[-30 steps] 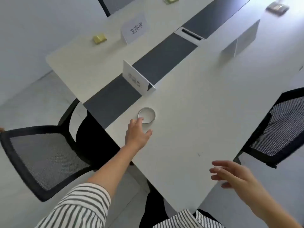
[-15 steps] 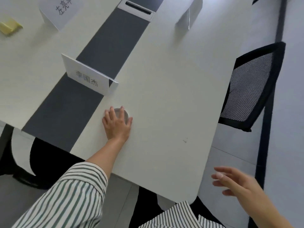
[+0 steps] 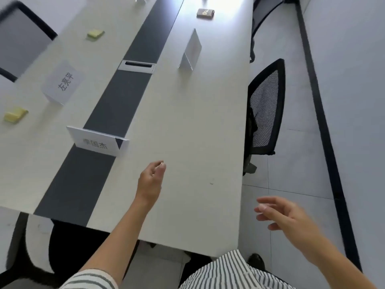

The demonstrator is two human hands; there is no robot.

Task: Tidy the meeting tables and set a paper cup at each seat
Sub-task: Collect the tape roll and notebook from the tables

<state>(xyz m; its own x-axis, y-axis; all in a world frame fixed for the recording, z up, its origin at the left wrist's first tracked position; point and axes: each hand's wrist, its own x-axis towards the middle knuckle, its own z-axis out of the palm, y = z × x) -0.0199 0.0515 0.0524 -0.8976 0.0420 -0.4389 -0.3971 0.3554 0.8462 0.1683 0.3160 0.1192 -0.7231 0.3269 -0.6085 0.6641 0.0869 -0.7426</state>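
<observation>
My left hand [image 3: 151, 178] hovers over the white table [image 3: 187, 126], just right of the near name card [image 3: 96, 142]. I see the back of the hand, with its fingers curled downward. No paper cup shows anywhere; whether one sits under that hand or in it is hidden. My right hand [image 3: 285, 217] is off the table's right edge, above the floor, fingers spread and holding nothing.
A dark strip [image 3: 116, 105] with a cable slot [image 3: 136, 66] runs down the table. Two more name cards [image 3: 62, 83] [image 3: 191, 51], yellow note pads [image 3: 15, 115] [image 3: 95, 34] and a small dark box [image 3: 205, 13] lie on it. A mesh chair [image 3: 265, 109] stands at right.
The view swung right and up along the table. My left hand lay over the cup before; now the cup is out of sight and the hand sits slightly right.
</observation>
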